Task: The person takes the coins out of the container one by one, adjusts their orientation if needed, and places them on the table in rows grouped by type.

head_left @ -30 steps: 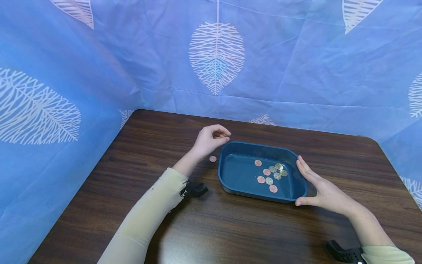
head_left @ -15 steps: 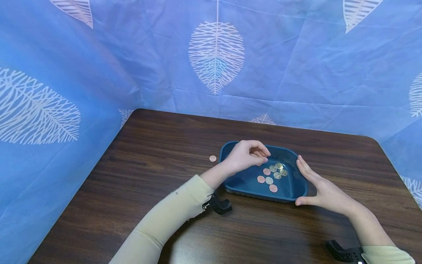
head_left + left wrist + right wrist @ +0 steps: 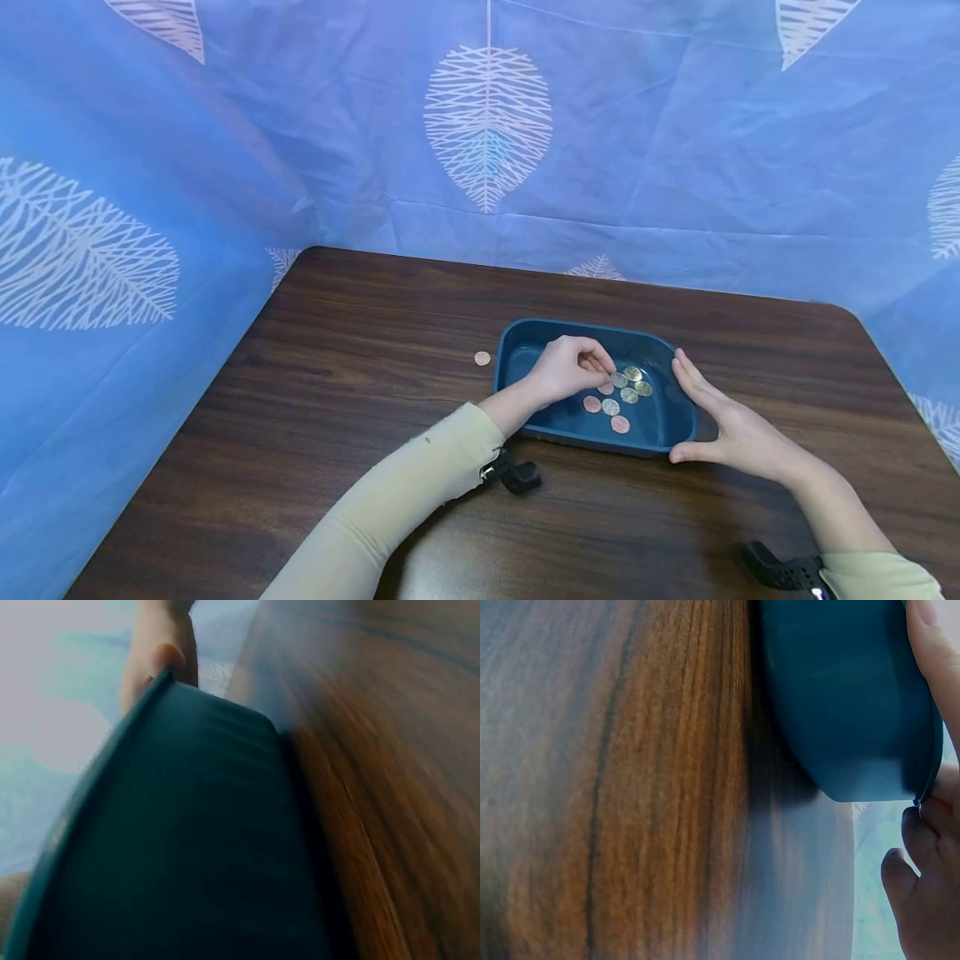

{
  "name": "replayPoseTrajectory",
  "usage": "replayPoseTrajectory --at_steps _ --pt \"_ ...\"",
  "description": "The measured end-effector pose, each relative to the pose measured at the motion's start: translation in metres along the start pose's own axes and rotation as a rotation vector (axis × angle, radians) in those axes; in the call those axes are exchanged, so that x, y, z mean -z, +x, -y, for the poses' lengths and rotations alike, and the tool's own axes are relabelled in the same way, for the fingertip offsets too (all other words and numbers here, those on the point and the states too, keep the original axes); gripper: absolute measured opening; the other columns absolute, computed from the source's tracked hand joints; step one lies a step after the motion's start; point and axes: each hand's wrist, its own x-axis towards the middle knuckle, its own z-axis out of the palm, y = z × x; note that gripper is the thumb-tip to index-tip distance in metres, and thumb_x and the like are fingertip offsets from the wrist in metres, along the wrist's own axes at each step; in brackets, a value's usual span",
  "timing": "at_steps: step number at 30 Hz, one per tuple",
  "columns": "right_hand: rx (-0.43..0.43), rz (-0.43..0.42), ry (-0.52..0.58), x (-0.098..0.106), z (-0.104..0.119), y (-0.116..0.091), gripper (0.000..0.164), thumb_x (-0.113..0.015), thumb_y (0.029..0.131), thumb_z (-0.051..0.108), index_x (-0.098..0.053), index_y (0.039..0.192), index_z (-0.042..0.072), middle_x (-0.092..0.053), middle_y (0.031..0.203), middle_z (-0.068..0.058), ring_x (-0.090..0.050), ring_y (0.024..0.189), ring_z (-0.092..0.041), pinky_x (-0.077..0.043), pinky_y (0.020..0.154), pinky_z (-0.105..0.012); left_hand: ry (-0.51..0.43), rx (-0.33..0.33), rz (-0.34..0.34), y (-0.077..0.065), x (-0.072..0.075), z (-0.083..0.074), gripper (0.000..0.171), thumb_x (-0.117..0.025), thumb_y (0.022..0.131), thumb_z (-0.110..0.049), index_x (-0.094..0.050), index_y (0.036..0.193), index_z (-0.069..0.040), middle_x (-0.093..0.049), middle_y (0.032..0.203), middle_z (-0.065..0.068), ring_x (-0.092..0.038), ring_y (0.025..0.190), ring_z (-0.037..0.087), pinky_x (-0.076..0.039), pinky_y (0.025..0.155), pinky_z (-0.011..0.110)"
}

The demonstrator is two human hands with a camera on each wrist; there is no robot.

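Picking among the round copper- and brass-coloured metal coins (image 3: 619,425) in a blue rectangular tray (image 3: 566,422) on the brown wood-grain desk (image 3: 375,350) seems the step, the left hand (image 3: 566,367) curled over them, any grip hidden, the right hand (image 3: 723,429) spread against the tray's end, the next move likely needing a fine fingertip pinch; coin markings are illegible.

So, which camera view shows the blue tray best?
The head view: it looks down on the tray and the coins inside, although the left hand covers part of it. Both wrist views show only parts of its outer wall and rim.
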Motion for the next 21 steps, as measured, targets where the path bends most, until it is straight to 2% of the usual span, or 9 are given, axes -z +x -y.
replayPoseTrajectory --at_steps 3,7,12,16,21 --pt "-0.002 0.001 0.003 -0.001 0.000 0.001 0.112 -0.079 0.078 0.035 0.001 0.154 0.020 0.010 0.159 0.000 -0.016 0.137 -0.051 -0.034 0.087 -0.069 0.061 0.023 0.006 0.000 0.001 0.002 0.006 -0.070 0.086 -0.004 -0.071 0.092 -0.002 -0.063 0.076 -0.003 -0.057 0.068 0.006 -0.046 0.063 0.020" --pt "-0.002 0.002 0.011 -0.002 0.000 0.001 0.112 -0.079 0.078 0.034 0.002 0.154 0.021 0.011 0.158 0.001 -0.015 0.137 -0.051 -0.033 0.087 -0.070 0.165 0.061 0.065 0.000 0.000 0.004 0.008 -0.072 0.086 -0.011 -0.070 0.090 -0.004 -0.063 0.075 -0.005 -0.057 0.069 0.004 -0.045 0.062 0.019" --pt "0.000 0.005 0.017 -0.002 -0.001 0.002 0.111 -0.079 0.079 0.034 0.002 0.154 0.020 0.011 0.159 -0.003 -0.014 0.137 -0.051 -0.034 0.087 -0.070 0.263 0.085 0.117 0.002 -0.004 0.007 0.011 -0.073 0.083 -0.005 -0.070 0.093 -0.003 -0.063 0.078 -0.002 -0.057 0.068 0.005 -0.045 0.062 0.017" --pt "-0.002 0.006 0.020 -0.002 -0.001 0.001 0.111 -0.079 0.079 0.034 0.002 0.154 0.020 0.012 0.159 -0.002 -0.013 0.137 -0.051 -0.033 0.087 -0.070 0.410 0.085 0.156 0.005 -0.009 0.011 0.017 -0.076 0.082 -0.008 -0.070 0.097 -0.005 -0.063 0.086 -0.001 -0.057 0.071 0.004 -0.044 0.064 0.015" --pt "0.000 0.002 0.025 -0.001 -0.001 0.001 0.112 -0.079 0.079 0.033 0.002 0.154 0.019 0.013 0.158 0.002 -0.011 0.138 -0.051 -0.032 0.087 -0.071 0.580 0.049 0.189 0.005 -0.012 0.011 0.010 -0.074 0.084 -0.010 -0.070 0.093 -0.008 -0.058 0.084 -0.004 -0.051 0.073 0.006 -0.041 0.064 0.015"
